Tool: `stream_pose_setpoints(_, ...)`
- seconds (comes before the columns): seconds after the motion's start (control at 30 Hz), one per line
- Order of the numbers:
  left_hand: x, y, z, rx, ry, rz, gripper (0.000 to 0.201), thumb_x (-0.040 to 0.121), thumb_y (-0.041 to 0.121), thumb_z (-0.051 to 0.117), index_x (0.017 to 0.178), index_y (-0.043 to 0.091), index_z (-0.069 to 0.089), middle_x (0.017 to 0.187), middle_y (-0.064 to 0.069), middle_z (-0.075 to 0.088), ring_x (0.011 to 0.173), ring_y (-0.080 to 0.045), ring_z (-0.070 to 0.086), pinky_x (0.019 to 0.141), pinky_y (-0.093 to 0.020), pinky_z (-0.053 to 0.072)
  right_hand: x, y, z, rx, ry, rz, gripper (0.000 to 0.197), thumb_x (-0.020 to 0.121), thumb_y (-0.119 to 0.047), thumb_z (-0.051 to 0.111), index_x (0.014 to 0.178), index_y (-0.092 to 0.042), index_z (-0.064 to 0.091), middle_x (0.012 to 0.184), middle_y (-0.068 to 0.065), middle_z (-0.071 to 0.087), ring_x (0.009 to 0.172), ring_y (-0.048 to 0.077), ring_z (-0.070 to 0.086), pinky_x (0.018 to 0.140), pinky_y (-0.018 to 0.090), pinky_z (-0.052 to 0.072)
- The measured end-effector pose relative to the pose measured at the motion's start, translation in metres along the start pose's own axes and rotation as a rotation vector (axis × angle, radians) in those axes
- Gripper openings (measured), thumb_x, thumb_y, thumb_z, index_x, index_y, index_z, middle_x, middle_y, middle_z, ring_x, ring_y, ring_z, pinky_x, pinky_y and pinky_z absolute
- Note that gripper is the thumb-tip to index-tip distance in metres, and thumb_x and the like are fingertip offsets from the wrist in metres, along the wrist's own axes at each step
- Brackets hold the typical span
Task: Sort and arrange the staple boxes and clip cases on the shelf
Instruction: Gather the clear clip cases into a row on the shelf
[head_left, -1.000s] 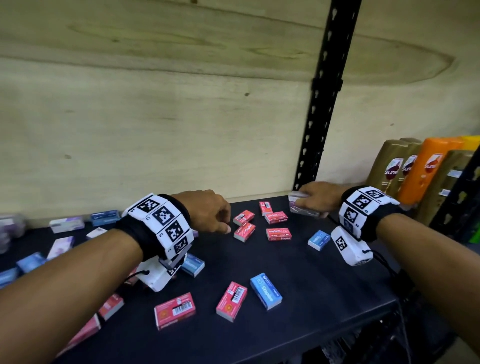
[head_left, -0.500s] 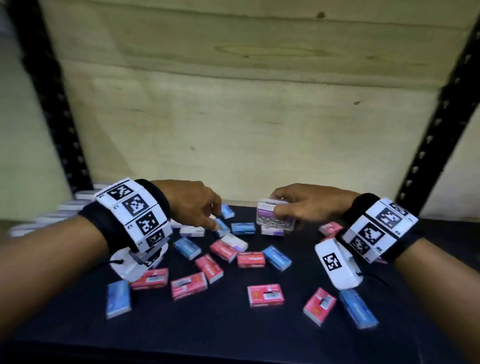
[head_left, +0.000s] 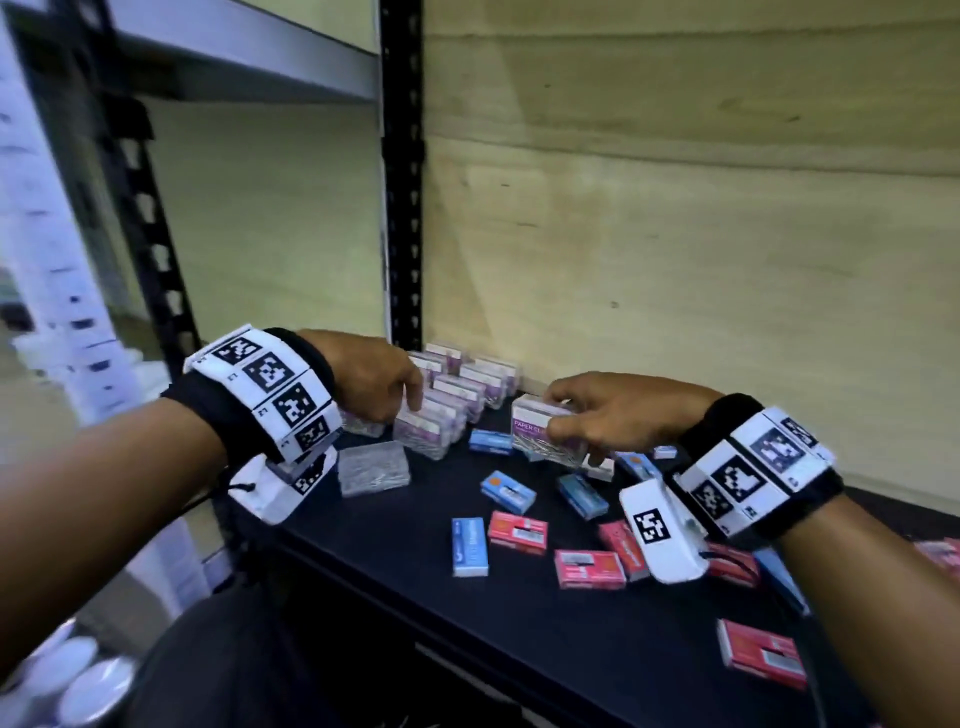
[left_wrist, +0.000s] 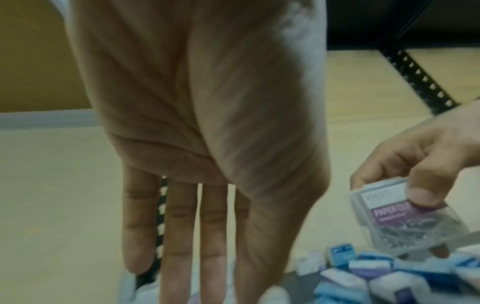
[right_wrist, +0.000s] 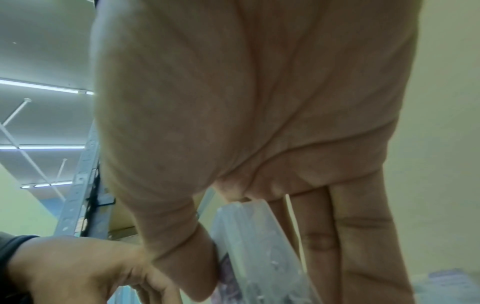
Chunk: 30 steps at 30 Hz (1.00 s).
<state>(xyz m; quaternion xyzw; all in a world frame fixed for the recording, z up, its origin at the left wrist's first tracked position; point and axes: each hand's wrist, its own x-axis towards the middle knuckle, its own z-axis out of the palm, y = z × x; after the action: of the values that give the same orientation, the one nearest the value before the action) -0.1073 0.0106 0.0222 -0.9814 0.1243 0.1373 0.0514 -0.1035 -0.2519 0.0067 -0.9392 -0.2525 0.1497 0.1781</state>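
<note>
At left of centre, the left hand (head_left: 375, 382) rests straight-fingered on the rows of clip cases (head_left: 457, 395). Right of it, the right hand (head_left: 618, 415) pinches a paper clip case (head_left: 535, 428) above the shelf (head_left: 415, 545). Judged step: carrying it over; next, set it upright beside the rows.

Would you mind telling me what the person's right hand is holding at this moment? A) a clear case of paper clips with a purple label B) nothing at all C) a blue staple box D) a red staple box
A: the right hand pinches a clear paper clip case with a purple label above the shelf, while the red staple boxes and blue staple boxes lie loose on it.
</note>
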Motion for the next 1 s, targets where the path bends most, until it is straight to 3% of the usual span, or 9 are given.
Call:
stream_pose_setpoints(0.1,-0.004,-0.018,0.016,-0.045,-0.038,-0.05,0.021,0.085,0.026,0.066,0.106,0.031,0.062,0.101,0.013,0.067,0.092,-0.013,0.061,0.088,-0.034,0.051,0.014,-0.016,0.006,-0.036,-0.042,-0.032,0.027,0.097,-0.031,0.055,0.115,-0.013,0.06,0.104,0.006,0.074,0.081,0.018,0.072,0.083,0.027,0.056)
stream_pose_setpoints(0.17,-0.005,-0.024,0.028,-0.04,-0.067,-0.078,0.033,0.081,0.041,0.074,0.109,0.029,0.061,0.104,0.011,0.065,0.097,-0.014,0.06,0.09,-0.034,0.05,0.022,-0.025,0.009,-0.07,-0.052,-0.049,0.027,0.096,-0.035,0.055,0.112,-0.014,0.06,0.103,0.005,0.073,0.087,0.021,0.072,0.089,0.038,0.055)
stream_pose_setpoints(0.27,-0.001,-0.028,0.044,-0.029,-0.104,-0.098,0.052,0.072,0.054,0.078,0.112,0.03,0.056,0.107,0.009,0.063,0.096,-0.014,0.06,0.09,-0.035,0.05,0.03,-0.037,0.012,-0.1,-0.052,-0.057,0.026,0.097,-0.038,0.054,0.114,-0.019,0.058,0.101,0.001,0.073,0.084,0.017,0.072,0.089,0.037,0.055)
stream_pose_setpoints(0.33,0.001,-0.031,0.053,-0.048,-0.106,-0.096,0.055,0.066,0.054,0.081,0.108,0.03,0.054,0.104,0.007,0.064,0.094,-0.016,0.06,0.089,-0.038,0.051,0.034,-0.044,0.014,-0.099,-0.052,-0.07,0.029,0.097,-0.04,0.054,0.119,-0.021,0.056,0.101,-0.003,0.073,0.081,0.013,0.072,0.091,0.036,0.054)
stream_pose_setpoints(0.57,0.0,-0.036,0.064,-0.141,-0.019,-0.055,0.058,0.065,0.04,0.086,0.111,0.027,0.053,0.102,0.006,0.063,0.089,-0.014,0.059,0.072,-0.028,0.046,0.044,-0.058,0.024,-0.095,-0.056,-0.07,0.041,0.096,-0.044,0.055,0.133,-0.027,0.05,0.104,-0.008,0.069,0.081,0.012,0.071,0.09,0.033,0.053)
stream_pose_setpoints(0.7,-0.003,-0.042,0.062,-0.208,-0.043,-0.037,0.05,0.066,0.039,0.084,0.107,0.03,0.057,0.097,0.009,0.067,0.086,-0.011,0.063,0.081,-0.032,0.054,0.047,-0.062,0.027,-0.104,-0.071,-0.08,0.032,0.096,-0.041,0.055,0.124,-0.025,0.054,0.108,-0.005,0.067,0.086,0.013,0.069,0.085,0.03,0.052)
stream_pose_setpoints(0.8,-0.008,-0.046,0.056,-0.224,-0.071,-0.03,0.04,0.073,0.04,0.077,0.109,0.027,0.065,0.099,0.01,0.07,0.089,-0.011,0.065,0.087,-0.033,0.054,0.05,-0.066,0.03,-0.159,-0.078,-0.075,0.038,0.096,-0.041,0.055,0.128,-0.021,0.053,0.111,-0.004,0.062,0.092,0.013,0.062,0.08,0.027,0.045)
stream_pose_setpoints(0.93,-0.012,-0.049,0.049,-0.209,-0.053,-0.047,0.022,0.081,0.036,0.07,0.098,0.023,0.071,0.096,0.005,0.073,0.093,-0.014,0.067,0.088,-0.033,0.054,0.053,-0.072,0.032,-0.285,-0.097,-0.058,0.052,0.095,-0.048,0.053,0.141,-0.025,0.045,0.136,-0.002,0.055,0.116,0.017,0.054,0.101,0.035,0.044)
stream_pose_setpoints(1.0,-0.013,-0.054,0.046,-0.209,-0.057,-0.053,0.02,0.083,0.035,0.07,0.097,0.022,0.071,0.095,0.004,0.074,0.093,-0.014,0.068,0.088,-0.032,0.054,0.055,-0.077,0.035,-0.304,-0.107,-0.058,0.049,0.095,-0.047,0.055,0.139,-0.026,0.047,0.135,-0.002,0.055,0.114,0.017,0.053,0.1,0.034,0.044)
